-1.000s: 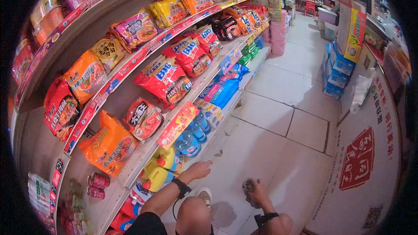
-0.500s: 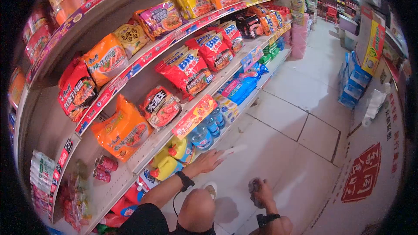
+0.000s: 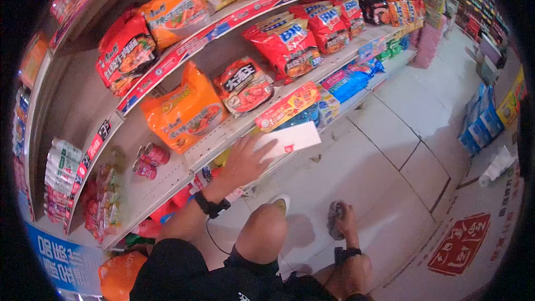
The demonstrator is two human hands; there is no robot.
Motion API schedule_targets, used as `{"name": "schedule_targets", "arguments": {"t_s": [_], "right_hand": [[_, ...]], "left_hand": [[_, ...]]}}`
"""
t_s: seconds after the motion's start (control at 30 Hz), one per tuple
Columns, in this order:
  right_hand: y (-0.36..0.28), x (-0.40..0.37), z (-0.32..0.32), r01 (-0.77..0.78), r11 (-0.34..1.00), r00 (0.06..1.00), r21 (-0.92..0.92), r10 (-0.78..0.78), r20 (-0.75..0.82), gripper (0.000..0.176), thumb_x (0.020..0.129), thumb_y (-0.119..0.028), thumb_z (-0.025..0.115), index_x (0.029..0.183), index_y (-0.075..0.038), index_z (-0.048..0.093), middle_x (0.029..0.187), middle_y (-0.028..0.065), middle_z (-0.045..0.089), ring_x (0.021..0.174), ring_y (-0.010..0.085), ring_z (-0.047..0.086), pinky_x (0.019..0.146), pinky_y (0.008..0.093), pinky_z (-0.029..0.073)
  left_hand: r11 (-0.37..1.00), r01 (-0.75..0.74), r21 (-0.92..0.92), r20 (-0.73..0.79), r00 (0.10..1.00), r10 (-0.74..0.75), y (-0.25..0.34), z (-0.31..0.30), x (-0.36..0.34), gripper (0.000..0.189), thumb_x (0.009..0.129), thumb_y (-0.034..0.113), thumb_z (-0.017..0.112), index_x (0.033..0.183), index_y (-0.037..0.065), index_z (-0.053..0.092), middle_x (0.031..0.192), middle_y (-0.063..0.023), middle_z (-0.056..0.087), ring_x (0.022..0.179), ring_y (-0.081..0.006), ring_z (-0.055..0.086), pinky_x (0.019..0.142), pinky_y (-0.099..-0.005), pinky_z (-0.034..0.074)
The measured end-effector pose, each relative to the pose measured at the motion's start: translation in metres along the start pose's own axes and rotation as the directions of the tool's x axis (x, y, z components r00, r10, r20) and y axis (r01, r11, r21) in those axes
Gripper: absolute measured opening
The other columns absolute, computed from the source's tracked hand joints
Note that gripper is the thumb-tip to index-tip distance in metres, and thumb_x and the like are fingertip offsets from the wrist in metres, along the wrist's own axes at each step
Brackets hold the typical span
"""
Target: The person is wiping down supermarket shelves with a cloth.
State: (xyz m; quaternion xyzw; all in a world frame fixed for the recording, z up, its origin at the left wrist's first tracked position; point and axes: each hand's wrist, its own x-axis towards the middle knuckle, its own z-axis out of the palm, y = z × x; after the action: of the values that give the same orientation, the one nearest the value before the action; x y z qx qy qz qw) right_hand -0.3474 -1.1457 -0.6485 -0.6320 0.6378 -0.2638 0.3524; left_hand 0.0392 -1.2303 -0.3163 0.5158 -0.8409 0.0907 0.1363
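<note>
My left hand (image 3: 245, 161) is closed on the near end of a flat white box (image 3: 293, 140) with a small red mark. The box is raised in front of the lower shelf edge, beside an orange and yellow promotional strip (image 3: 288, 107). A black band circles my left wrist. Lower right, over the floor tiles, my right hand (image 3: 346, 221) grips a crumpled dark grey cloth (image 3: 336, 220). Behind the left hand, an orange noodle pack (image 3: 185, 112) and a red noodle bowl pack (image 3: 244, 86) stand on the shelf.
Red noodle packs (image 3: 285, 44) line the shelves ahead. Small red cans (image 3: 151, 160) lie at the left. On the right are a blue package stack (image 3: 480, 120) and a white carton with red print (image 3: 460, 244). My knee (image 3: 262, 233) is between my hands.
My left hand has risen with the white item, whose broad face now shows. The view has shifted, so the shelves sit farther right and higher. My right hand still has the grey cloth.
</note>
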Motion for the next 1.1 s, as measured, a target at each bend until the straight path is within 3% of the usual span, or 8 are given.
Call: {"name": "schedule_targets", "arguments": {"t_s": [0.17, 0.4, 0.5, 0.6, 0.7, 0.9, 1.03, 1.1], "right_hand": [[-0.001, 0.018, -0.003, 0.138, 0.990, 0.990, 0.023, -0.138, 0.012, 0.068, 0.074, -0.005, 0.077, 0.138, -0.014, 0.059, 0.125, 0.0225, 0.059, 0.113, 0.0459, 0.064, 0.096, 0.0521, 0.056], [-0.099, 0.030, -0.044, 0.156, 0.963, 0.988, 0.222, -0.149, -0.050, 0.049, 0.080, -0.001, 0.072, 0.128, -0.007, 0.066, 0.120, 0.0185, 0.064, 0.114, 0.0404, 0.064, 0.098, 0.0467, 0.054], [-0.108, 0.038, -0.049, 0.265, 0.963, 0.962, 0.040, -0.262, -0.078, 0.057, 0.077, -0.011, 0.079, 0.132, -0.013, 0.065, 0.118, 0.0199, 0.062, 0.107, 0.0403, 0.066, 0.095, 0.0478, 0.056], [-0.125, 0.036, -0.053, 0.219, 0.968, 0.975, 0.124, -0.213, -0.061, 0.048, 0.081, -0.002, 0.070, 0.128, -0.008, 0.066, 0.117, 0.0184, 0.063, 0.110, 0.0405, 0.064, 0.097, 0.0465, 0.054], [-0.130, 0.036, -0.053, 0.237, 0.968, 0.971, 0.087, -0.234, -0.040, 0.048, 0.081, -0.002, 0.070, 0.128, -0.007, 0.066, 0.117, 0.0189, 0.063, 0.112, 0.0413, 0.064, 0.098, 0.0464, 0.054], [-0.149, 0.041, -0.058, 0.250, 0.968, 0.968, 0.037, -0.250, 0.022, 0.047, 0.084, -0.005, 0.073, 0.130, -0.006, 0.065, 0.122, 0.0201, 0.061, 0.116, 0.0416, 0.063, 0.100, 0.0456, 0.053], [-0.174, 0.054, -0.060, 0.256, 0.965, 0.966, 0.064, -0.257, 0.013, 0.049, 0.085, -0.006, 0.073, 0.133, -0.007, 0.063, 0.125, 0.0205, 0.060, 0.117, 0.0420, 0.063, 0.101, 0.0463, 0.053], [-0.197, 0.060, -0.067, 0.379, 0.925, 0.922, 0.026, -0.375, -0.093, 0.055, 0.084, -0.008, 0.076, 0.136, -0.012, 0.060, 0.124, 0.0212, 0.059, 0.114, 0.0452, 0.062, 0.098, 0.0495, 0.054]], "left_hand": [[0.983, 0.146, 0.109, -0.084, 0.987, -0.137, -0.041, -0.042, -0.046, 0.055, 0.093, 0.031, 0.073, 0.145, 0.018, 0.063, 0.144, -0.0182, 0.057, 0.132, -0.0387, 0.054, 0.112, -0.0531, 0.043], [0.954, 0.264, 0.140, -0.084, 0.963, -0.254, -0.071, -0.074, -0.102, 0.045, 0.092, 0.020, 0.072, 0.136, 0.008, 0.068, 0.137, -0.0173, 0.062, 0.127, -0.0368, 0.057, 0.109, -0.0473, 0.047], [0.937, 0.267, 0.224, -0.139, 0.961, -0.240, -0.085, -0.070, -0.112, 0.043, 0.093, 0.016, 0.070, 0.135, 0.005, 0.068, 0.130, -0.0176, 0.063, 0.123, -0.0357, 0.059, 0.106, -0.0473, 0.049], [0.906, 0.374, 0.196, -0.173, 0.923, -0.344, -0.078, -0.070, -0.108, 0.042, 0.091, 0.013, 0.069, 0.132, 0.003, 0.069, 0.121, -0.0166, 0.063, 0.117, -0.0345, 0.060, 0.102, -0.0466, 0.050], [0.906, 0.414, 0.085, -0.251, 0.889, -0.383, -0.080, -0.062, -0.097, 0.036, 0.089, 0.009, 0.069, 0.124, 0.004, 0.073, 0.111, -0.0134, 0.064, 0.109, -0.0325, 0.062, 0.096, -0.0450, 0.053], [0.897, 0.426, 0.119, -0.232, 0.890, -0.392, -0.094, -0.056, -0.089, 0.030, 0.083, 0.004, 0.067, 0.110, 0.007, 0.077, 0.100, -0.0064, 0.069, 0.104, -0.0275, 0.066, 0.086, -0.0420, 0.058], [0.868, 0.477, 0.140, -0.204, 0.871, -0.446, -0.096, -0.051, -0.084, 0.030, 0.083, 0.004, 0.065, 0.110, 0.008, 0.077, 0.102, -0.0052, 0.070, 0.108, -0.0260, 0.067, 0.086, -0.0424, 0.058], [0.859, 0.481, 0.174, -0.151, 0.875, -0.459, -0.100, -0.044, -0.081, 0.031, 0.083, 0.004, 0.064, 0.113, 0.005, 0.076, 0.109, -0.0075, 0.072, 0.111, -0.0259, 0.067, 0.089, -0.0426, 0.057]]}}
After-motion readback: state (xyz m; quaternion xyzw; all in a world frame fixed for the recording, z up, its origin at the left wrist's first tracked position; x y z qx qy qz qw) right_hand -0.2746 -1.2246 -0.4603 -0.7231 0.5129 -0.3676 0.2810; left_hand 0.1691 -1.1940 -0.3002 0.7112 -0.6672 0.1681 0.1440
